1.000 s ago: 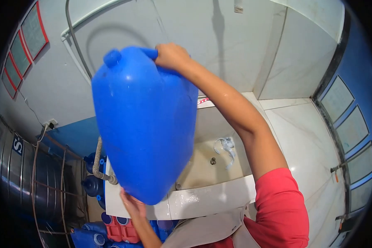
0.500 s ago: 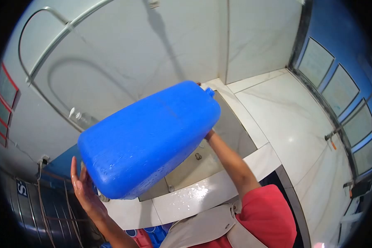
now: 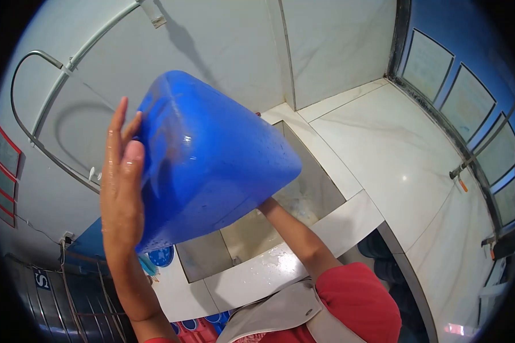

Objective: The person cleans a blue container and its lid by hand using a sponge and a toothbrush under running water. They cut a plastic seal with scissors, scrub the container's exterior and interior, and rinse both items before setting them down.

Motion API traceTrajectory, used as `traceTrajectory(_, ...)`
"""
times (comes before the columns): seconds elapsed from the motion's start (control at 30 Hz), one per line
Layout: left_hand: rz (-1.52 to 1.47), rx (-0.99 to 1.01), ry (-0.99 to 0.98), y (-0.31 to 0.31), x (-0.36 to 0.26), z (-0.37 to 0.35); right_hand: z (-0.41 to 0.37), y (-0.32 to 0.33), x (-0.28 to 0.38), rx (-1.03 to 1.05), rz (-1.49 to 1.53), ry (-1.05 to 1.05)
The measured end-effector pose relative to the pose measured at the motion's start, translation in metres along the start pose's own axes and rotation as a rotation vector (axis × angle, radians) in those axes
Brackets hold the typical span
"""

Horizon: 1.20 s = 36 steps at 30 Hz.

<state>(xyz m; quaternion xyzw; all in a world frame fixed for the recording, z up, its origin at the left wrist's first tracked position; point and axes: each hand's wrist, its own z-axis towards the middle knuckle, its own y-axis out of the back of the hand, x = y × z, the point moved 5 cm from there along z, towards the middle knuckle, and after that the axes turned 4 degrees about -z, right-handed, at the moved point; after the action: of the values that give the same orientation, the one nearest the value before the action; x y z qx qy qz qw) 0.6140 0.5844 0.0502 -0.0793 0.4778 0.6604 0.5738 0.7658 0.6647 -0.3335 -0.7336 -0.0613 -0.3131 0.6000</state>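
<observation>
1. big blue jerrycan [image 3: 212,154] up in the air at head height, tipped over, wide base toward the camera, neck end pointing away and down behind it.
2. hangs above the tiled basin [image 3: 320,188], not touching it or the white surface [image 3: 269,274] around it; likely held there so anything spilling lands in the basin.
3. left hand [image 3: 122,188] flat against the left edge of the can's base, fingers straight and spread, grip fully open, nothing clasped, only pressing. looks wet.
4. probably placed there as a prop: open palm on the broad end to steady and steer the tilt, no handle on that side to close on.
5. right forearm [image 3: 294,234] rising from the red sleeve [image 3: 360,303] up under the far end of the can.
6. right hand hidden behind the can, so cannot tell how far the grip is closed or on what; judging by the arm line, probably takes the weight at the neck end.
7. droplets on the can's skin, wet shine on the surface by the basin.
8. grey apron strap [image 3: 280,311] across the chest at the bottom edge.
9. thin pipe [image 3: 46,108] looping over the wall at left, steel tank [image 3: 68,303] at lower left, round blue lid [image 3: 161,255] just below the can beside the basin.
10. framed windows [image 3: 463,97] along the right wall, well apart from the hands.
</observation>
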Motion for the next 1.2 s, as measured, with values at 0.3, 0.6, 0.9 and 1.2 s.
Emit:
traceTrajectory(0.3,-0.085,-0.165,0.457,0.081,0.149,-0.061,0.041,0.013,0.16,0.052,-0.837,-0.043)
traceTrajectory(0.6,0.375,0.4,0.464,-0.1,0.235,-0.068,0.011,-0.117,0.021,0.557,-2.091,0.837)
traceTrajectory(0.9,0.088,0.088,0.744,-0.12,0.346,-0.136,0.108,-0.165,-0.075,1.497,-2.087,0.39)
traceTrajectory(1.2,0.134,-0.094,0.776,-0.118,0.376,-0.163,0.122,-0.186,-0.053,0.521,-1.532,-0.532)
